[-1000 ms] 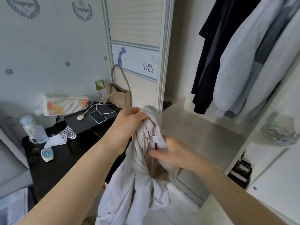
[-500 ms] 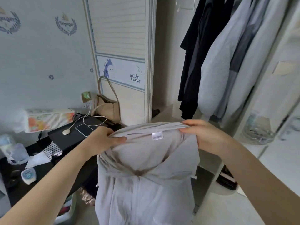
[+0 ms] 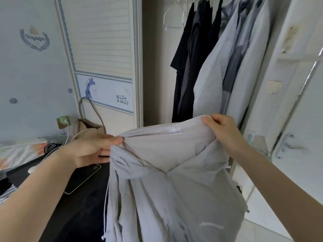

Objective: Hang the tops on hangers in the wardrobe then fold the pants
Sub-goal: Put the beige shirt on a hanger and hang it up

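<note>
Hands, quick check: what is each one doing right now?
Left hand: closed, pinching the grey hoodie at its left shoulder.
Right hand: closed, gripping the hoodie's right shoulder.

Both forearms are bare from wrist to frame edge; no sleeves, watch, bracelet or gloves are visible. The left hand (image 3: 90,151) and right hand (image 3: 225,133) carry no rings on the visible fingers. Fingernails appear short and unpainted.

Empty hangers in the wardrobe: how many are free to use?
1 that I can make out: an empty white hanger at the left end of the hanging row, just left of the black tops. More may hide among the clothes.
</note>
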Motion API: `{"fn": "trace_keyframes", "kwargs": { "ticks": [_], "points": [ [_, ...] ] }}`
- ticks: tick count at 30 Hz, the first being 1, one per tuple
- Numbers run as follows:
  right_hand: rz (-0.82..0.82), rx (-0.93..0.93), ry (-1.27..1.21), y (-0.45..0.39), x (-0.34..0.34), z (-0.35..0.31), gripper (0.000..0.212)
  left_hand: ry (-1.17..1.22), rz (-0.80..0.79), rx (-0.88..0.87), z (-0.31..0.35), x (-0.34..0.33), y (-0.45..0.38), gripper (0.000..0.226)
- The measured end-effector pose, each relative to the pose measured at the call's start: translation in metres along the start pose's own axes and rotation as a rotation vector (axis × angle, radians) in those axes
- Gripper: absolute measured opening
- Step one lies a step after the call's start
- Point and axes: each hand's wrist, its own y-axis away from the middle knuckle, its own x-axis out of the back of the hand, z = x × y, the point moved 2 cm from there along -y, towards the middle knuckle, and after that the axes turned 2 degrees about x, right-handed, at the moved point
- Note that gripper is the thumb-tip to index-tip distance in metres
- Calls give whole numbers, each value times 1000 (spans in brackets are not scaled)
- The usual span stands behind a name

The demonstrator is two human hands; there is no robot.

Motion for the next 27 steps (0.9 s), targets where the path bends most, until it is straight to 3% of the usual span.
{"fn": "trace_keyframes", "kwargs": {
  "ticks": [6, 9, 11, 16, 20, 27],
  "points": [
    [65, 205, 144, -76, 1, -3, 40, 337, 206, -119, 87, -11, -67, 17],
    [113, 307, 170, -113, -1, -3, 30, 374, 312, -224, 136, -14, -98, 14],
    [130, 333, 141, -141, 0, -1, 21, 309, 419, -340, 172, -14, -117, 14],
    [115, 336, 240, -204, -10, 22, 20, -106, 744, -687, 231, -12, -155, 18],
    [51, 302, 263, -241, -27, 40, 3, -158, 758, -745, 240, -15, -191, 16],
    [7, 425, 328, -296, -61, 10, 21, -86, 652, -798, 273, -2, -246, 15]
  ]
}}
